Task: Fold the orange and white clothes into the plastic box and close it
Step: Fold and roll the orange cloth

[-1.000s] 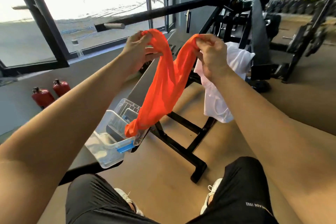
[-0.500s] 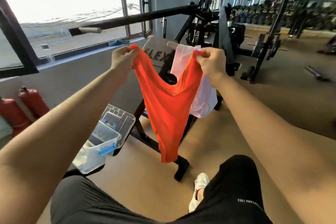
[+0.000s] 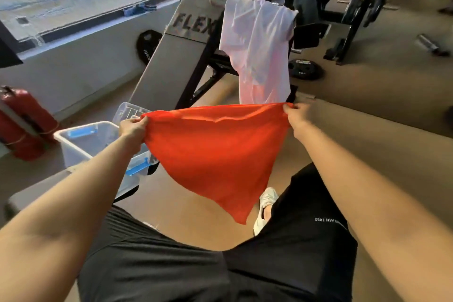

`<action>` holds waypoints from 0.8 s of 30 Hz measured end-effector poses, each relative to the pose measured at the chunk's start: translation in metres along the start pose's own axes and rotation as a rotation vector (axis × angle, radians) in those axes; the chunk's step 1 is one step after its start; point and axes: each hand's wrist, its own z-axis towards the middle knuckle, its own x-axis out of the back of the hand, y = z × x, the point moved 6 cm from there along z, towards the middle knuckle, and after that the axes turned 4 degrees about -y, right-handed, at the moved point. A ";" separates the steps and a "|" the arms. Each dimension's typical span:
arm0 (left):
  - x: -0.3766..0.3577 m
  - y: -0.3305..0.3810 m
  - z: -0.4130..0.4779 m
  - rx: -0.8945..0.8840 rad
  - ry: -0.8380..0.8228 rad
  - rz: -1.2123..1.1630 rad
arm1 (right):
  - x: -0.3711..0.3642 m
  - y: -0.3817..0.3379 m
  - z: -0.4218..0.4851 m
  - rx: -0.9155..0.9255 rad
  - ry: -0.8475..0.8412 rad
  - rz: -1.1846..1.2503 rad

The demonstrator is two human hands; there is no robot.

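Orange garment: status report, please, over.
Left hand and right hand pinch orange garment, spread in the air, unfolded. White shirt hangs on bench. Plastic box open, no obstacle seen.

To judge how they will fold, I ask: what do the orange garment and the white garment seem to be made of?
Orange garment: thin, smooth, matte cloth, probably a synthetic sports knit; it hangs limp with soft ripples. White garment: light, perhaps slightly sheer cloth; it drapes in fine folds; fibre uncertain.
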 end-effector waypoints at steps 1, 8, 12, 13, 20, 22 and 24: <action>-0.007 0.000 -0.002 -0.003 -0.035 -0.014 | -0.007 0.007 0.000 -0.028 -0.052 0.031; -0.014 -0.003 0.000 0.045 0.051 -0.055 | 0.000 0.048 0.016 -0.136 0.081 0.016; -0.033 -0.003 -0.016 0.095 -0.036 -0.073 | -0.008 0.054 0.014 -0.154 0.102 0.001; -0.033 -0.001 -0.020 0.107 -0.031 -0.094 | -0.011 0.054 0.013 -0.155 0.099 -0.001; -0.058 0.006 -0.067 0.086 -0.129 -0.142 | -0.059 0.042 -0.025 -0.214 -0.155 0.201; -0.071 0.007 -0.087 0.050 -0.208 -0.133 | -0.079 0.038 -0.041 -0.206 -0.261 0.274; -0.084 0.005 -0.104 0.013 -0.270 -0.140 | -0.098 0.037 -0.053 -0.182 -0.346 0.282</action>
